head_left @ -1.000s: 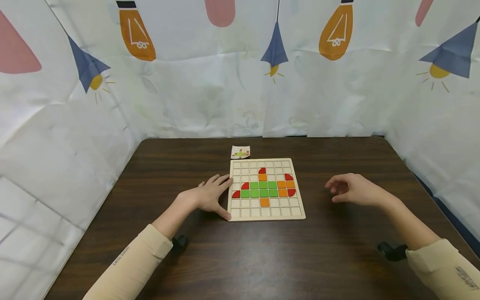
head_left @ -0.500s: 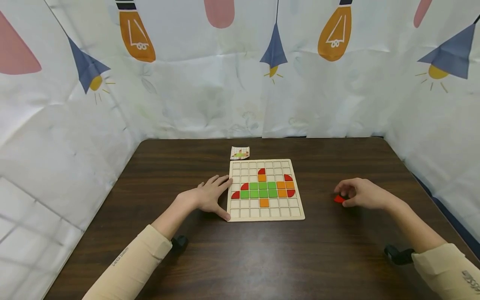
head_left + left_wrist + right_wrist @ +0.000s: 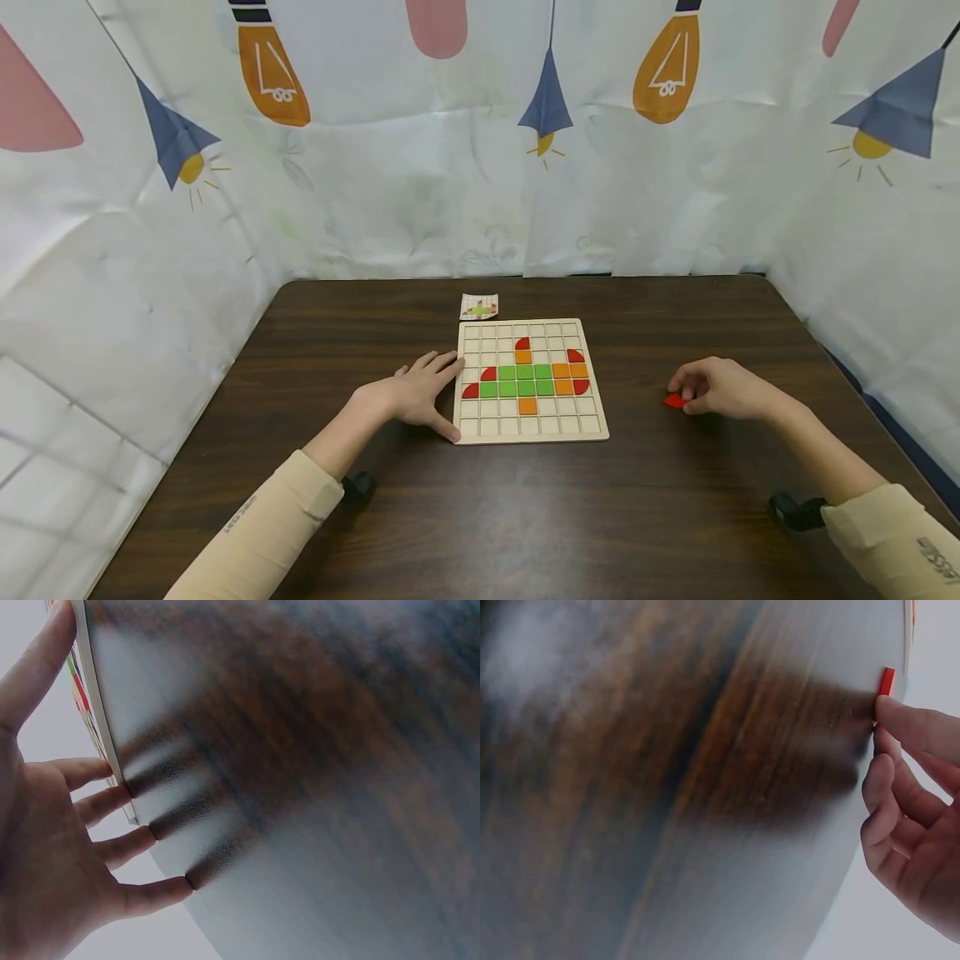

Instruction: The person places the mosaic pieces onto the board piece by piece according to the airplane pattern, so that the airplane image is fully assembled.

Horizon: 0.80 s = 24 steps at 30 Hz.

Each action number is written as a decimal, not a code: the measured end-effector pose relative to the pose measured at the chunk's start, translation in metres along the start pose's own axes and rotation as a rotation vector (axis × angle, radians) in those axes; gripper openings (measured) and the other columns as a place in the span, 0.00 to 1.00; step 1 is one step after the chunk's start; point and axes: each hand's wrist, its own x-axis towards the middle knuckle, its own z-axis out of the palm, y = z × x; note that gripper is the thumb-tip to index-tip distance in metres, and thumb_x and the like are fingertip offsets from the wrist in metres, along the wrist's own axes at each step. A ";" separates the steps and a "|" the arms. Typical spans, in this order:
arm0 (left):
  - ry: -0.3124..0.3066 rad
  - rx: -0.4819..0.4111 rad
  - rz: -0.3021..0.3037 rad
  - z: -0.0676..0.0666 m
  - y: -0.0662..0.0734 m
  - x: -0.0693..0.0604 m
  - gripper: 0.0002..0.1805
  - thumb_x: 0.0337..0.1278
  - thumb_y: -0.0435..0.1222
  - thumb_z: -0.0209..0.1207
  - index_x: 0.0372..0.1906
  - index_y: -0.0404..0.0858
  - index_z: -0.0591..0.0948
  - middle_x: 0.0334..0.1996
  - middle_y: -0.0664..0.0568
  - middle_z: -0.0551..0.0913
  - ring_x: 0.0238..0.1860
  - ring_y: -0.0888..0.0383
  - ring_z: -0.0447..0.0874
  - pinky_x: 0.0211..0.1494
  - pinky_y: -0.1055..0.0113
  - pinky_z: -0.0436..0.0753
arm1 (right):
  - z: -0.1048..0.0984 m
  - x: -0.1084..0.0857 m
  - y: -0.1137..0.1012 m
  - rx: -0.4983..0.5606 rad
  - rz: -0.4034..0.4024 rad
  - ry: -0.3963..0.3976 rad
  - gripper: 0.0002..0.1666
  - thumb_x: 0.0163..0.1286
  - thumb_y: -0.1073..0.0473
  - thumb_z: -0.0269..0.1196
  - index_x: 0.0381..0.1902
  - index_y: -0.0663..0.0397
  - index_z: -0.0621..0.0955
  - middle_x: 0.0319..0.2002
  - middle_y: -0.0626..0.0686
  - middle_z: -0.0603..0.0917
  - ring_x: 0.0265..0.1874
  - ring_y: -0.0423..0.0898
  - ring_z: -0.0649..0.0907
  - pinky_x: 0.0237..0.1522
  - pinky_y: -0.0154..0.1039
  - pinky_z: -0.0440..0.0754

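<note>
A square wooden grid board (image 3: 555, 422) lies mid-table, with green, orange and red tiles set in its cells. Along its left edge, my left hand (image 3: 412, 392) rests with spread, fairly straight fingers; the thumb touches the near left corner. The left wrist view shows that hand's fingertips (image 3: 141, 835) at the board's edge and on the tabletop. To the right of the board, my right hand (image 3: 722, 389) pinches a red tile (image 3: 673, 401) between thumb and fingers, close to the table. Seen edge-on in the right wrist view, the red tile (image 3: 886, 681) sticks out past the thumb.
A small printed card (image 3: 478, 307) with a coloured grid picture lies just beyond the board's far left corner. The dark wooden table (image 3: 525, 525) is bordered at the back and sides by a hanging patterned curtain (image 3: 420, 192).
My right hand has moved slightly right and nearer, and a red tile has come into view in its pinch. Since half a second ago the tile has shifted slightly left. My left hand stays at the board.
</note>
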 end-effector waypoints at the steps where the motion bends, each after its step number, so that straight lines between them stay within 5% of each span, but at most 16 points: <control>1: 0.000 0.001 0.000 0.000 0.000 0.000 0.68 0.46 0.65 0.73 0.84 0.41 0.49 0.83 0.43 0.44 0.81 0.37 0.40 0.71 0.28 0.54 | 0.000 0.000 0.000 0.002 -0.003 0.002 0.13 0.64 0.66 0.72 0.46 0.58 0.85 0.31 0.46 0.81 0.30 0.44 0.78 0.32 0.38 0.77; 24: -0.010 -0.010 -0.002 -0.002 0.001 -0.001 0.68 0.46 0.64 0.74 0.84 0.41 0.49 0.83 0.43 0.44 0.81 0.37 0.39 0.71 0.28 0.53 | 0.012 0.013 -0.016 -0.094 -0.114 0.044 0.07 0.62 0.65 0.72 0.39 0.58 0.85 0.28 0.41 0.83 0.26 0.38 0.81 0.31 0.37 0.80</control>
